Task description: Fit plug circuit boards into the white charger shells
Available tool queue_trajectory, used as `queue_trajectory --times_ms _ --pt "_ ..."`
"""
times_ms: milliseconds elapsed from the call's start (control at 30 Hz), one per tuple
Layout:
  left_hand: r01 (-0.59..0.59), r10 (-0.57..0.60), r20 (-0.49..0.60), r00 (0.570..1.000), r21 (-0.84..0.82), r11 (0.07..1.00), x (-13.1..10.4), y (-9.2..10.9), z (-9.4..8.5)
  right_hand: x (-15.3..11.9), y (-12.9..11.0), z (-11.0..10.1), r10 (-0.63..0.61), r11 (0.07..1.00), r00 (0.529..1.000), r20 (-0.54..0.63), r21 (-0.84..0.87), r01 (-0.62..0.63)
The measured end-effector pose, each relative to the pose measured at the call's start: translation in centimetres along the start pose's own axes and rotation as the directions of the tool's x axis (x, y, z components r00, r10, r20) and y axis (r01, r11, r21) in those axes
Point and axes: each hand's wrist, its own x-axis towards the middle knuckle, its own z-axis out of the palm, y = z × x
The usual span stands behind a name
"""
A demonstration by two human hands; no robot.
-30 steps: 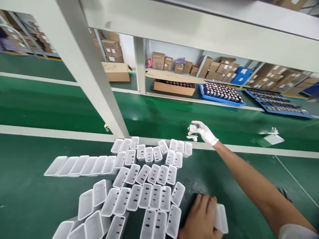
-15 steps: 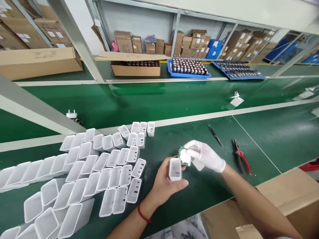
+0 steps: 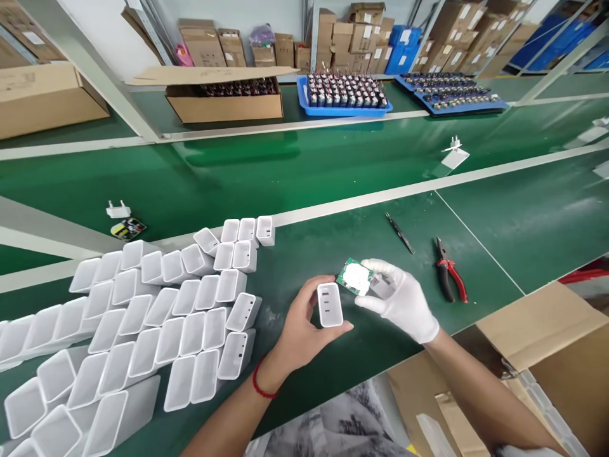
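Note:
My bare left hand (image 3: 301, 330), a red bracelet at its wrist, grips a small white plastic housing (image 3: 330, 304) between thumb and fingers. The housing's open end faces me, and dark slots show inside. In a white glove, my right hand (image 3: 397, 298) is closed on a green circuit board (image 3: 355, 277) covered mostly by a white patch. The board is just beyond and right of the housing, apart from its opening. A pale, partly see-through piece under the gloved fingers is hard to make out. Many similar white housings (image 3: 193, 333) stand in rows to the left.
Tweezers (image 3: 399, 232) and red-and-black pliers (image 3: 450, 271) lie on the green bench to the right. Plug pieces (image 3: 455, 156) rest farther back. A blue tray (image 3: 345, 112) of parts and an open carton (image 3: 223, 108) stand on the far ledge. Cardboard boxes (image 3: 537, 324) are at lower right.
The housing has turned in my left hand, so several slots now show inside it. My right hand has tilted the circuit board flatter, exposing more of its white patch. The view has shifted.

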Motion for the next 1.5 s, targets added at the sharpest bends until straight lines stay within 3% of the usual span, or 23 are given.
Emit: queue_trajectory --times_ms 67,133,200,300,433,633,967,1300,1400,1500 --pt "-0.062 0.062 0.002 0.998 0.097 0.993 0.2 -0.6 -0.6 -0.1 -1.4 -0.9 -0.218 0.948 0.976 -0.010 -0.241 0.209" --pt "-0.082 0.083 0.002 0.997 0.143 0.986 0.3 -1.2 -1.1 -0.2 -3.4 -1.4 -0.412 0.816 0.908 0.079 -0.411 0.406" --pt "-0.118 0.120 -0.002 0.993 0.179 0.977 0.4 -1.8 -1.4 -0.1 -5.3 -1.2 -0.523 0.671 0.824 0.220 -0.489 0.557" --pt "-0.185 0.188 0.009 0.982 0.224 0.957 0.3 -2.1 -1.5 0.1 -7.2 0.1 -0.533 0.458 0.724 0.437 -0.570 0.682" --pt "-0.214 0.215 0.024 0.976 0.274 0.938 0.3 -1.8 -1.7 0.6 -8.1 1.7 -0.459 0.318 0.694 0.555 -0.627 0.711" --pt "-0.300 0.307 0.034 0.951 0.335 0.893 0.3 -1.7 -1.9 1.4 -8.8 2.5 -0.355 0.257 0.677 0.645 -0.629 0.733" --pt "-0.315 0.318 0.048 0.947 0.343 0.885 0.5 -1.8 -2.1 1.6 -9.0 3.1 -0.308 0.141 0.655 0.690 -0.647 0.749" --pt "-0.314 0.306 0.085 0.948 0.389 0.866 0.3 -2.0 -2.0 0.6 -9.3 3.8 -0.184 0.037 0.683 0.706 -0.690 0.723" --pt "-0.337 0.332 0.090 0.939 0.433 0.836 0.2 -1.5 -1.8 0.9 -9.5 4.3 -0.193 0.066 0.692 0.696 -0.694 0.717" --pt "-0.298 0.337 -0.005 0.942 0.454 0.839 0.1 -1.6 -1.6 0.6 -9.4 3.6 -0.365 0.234 0.719 0.591 -0.690 0.685"
